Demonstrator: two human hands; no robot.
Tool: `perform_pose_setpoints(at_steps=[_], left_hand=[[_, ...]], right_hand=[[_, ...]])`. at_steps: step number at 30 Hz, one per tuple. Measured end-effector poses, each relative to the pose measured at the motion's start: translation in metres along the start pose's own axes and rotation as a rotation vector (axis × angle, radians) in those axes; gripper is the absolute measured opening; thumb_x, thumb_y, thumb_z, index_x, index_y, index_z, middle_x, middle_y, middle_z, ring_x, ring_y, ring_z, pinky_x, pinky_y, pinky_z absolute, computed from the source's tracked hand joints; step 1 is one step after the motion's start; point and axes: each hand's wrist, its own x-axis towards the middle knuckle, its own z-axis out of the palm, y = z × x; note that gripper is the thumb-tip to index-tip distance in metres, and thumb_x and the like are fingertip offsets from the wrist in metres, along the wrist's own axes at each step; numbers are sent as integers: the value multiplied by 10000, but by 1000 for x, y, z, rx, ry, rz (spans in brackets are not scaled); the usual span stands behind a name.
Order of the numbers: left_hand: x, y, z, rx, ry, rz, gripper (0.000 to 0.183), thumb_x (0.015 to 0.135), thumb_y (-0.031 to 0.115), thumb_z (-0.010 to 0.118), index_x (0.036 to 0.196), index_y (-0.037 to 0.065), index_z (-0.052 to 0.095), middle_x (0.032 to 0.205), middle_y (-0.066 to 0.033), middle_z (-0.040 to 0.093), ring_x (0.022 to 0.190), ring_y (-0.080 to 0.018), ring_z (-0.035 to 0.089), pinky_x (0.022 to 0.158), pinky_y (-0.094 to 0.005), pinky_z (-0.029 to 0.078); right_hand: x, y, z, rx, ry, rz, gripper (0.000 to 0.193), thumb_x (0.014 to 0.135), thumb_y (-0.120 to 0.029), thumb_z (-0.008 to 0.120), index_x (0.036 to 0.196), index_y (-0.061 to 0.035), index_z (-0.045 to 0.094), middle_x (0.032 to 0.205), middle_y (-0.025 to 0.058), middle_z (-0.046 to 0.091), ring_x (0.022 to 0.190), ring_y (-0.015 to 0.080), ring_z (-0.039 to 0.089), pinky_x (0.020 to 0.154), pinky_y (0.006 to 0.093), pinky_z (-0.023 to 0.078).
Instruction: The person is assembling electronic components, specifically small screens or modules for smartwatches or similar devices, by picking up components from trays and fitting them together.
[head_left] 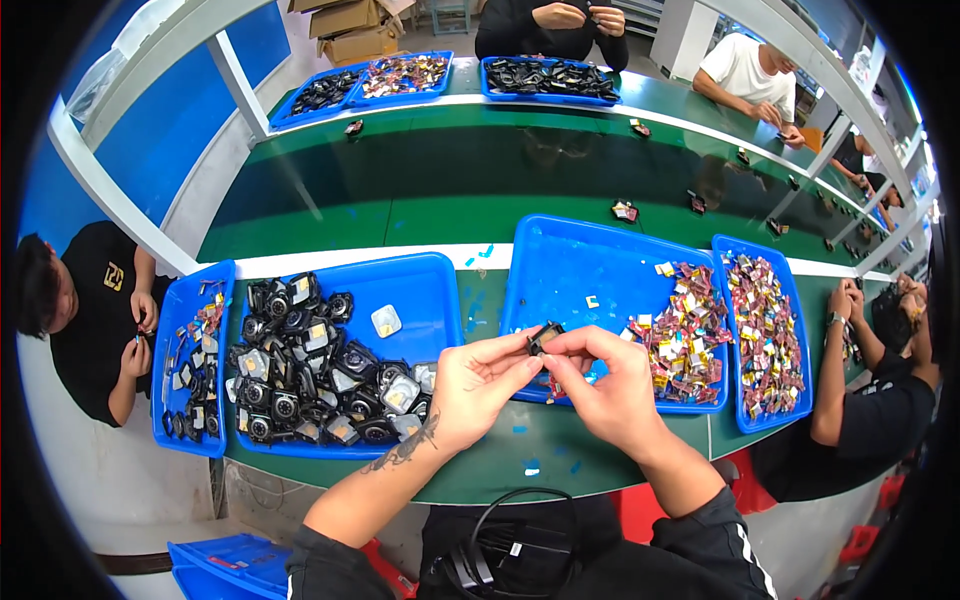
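Both hands come together over the near bench, pinching a small black plastic casing (544,338) between the fingertips. My left hand (478,388) grips it from the left with thumb and fingers; my right hand (612,385) has thumb and forefinger closed on its right side. The inside of the casing is too small to make out. Beneath my right hand lies a blue tray (580,232) with small red, yellow and white circuit pieces (685,335) heaped at its right. Left of my left hand stands another blue tray (405,275), filled with black casings (300,370).
A narrow blue tray (728,245) of circuit pieces stands at right, another blue tray (180,300) at left. Beyond the white rail (380,260), a green conveyor (400,200) carries scattered parts. Co-workers sit around, one nearby at left (100,310). White frame posts (235,85) rise overhead.
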Motion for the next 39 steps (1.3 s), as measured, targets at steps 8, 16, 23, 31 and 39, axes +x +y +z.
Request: perform_pose_setpoints(at_steps=[8,16,23,31,39], left_hand=[[-2,-3,1,17,-30,34,382,920,-9,621,1288,-81,545,1211,-171,629,1085,-175,619,954,-286,509],[-2,-3,2,24,-33,29,361,911,-18,621,1263,-79,565,1187,-176,642,1055,-182,634,943,-305,520],[2,6,0,-92,129,119,343,912,-8,627,1240,-83,559,1170,-179,650,1068,-196,637,944,-309,519],[3,4,-5,233,44,365,292,915,-61,550,1198,-26,611,1193,-144,580,1053,-194,617,916,-306,494],[-3,10,-3,789,-116,425,320,834,-83,631,1135,13,687,1150,-135,588,979,-220,661,839,-321,538]], right_hand=[[0,1,0,-2,38,-92,86,815,-11,706,900,-3,699,848,120,703,667,177,661,602,284,520],[6,-3,-10,-373,117,-252,207,703,-85,807,767,-44,615,663,81,536,622,218,551,592,304,462],[4,5,-5,360,100,115,212,793,-93,773,786,-29,570,780,41,593,776,143,621,684,277,526],[-2,6,-3,337,-10,165,218,857,-14,702,1046,13,595,949,63,641,890,114,644,734,241,567],[4,10,-19,533,-180,261,280,847,19,695,1080,1,540,948,45,596,875,103,638,722,228,556]])
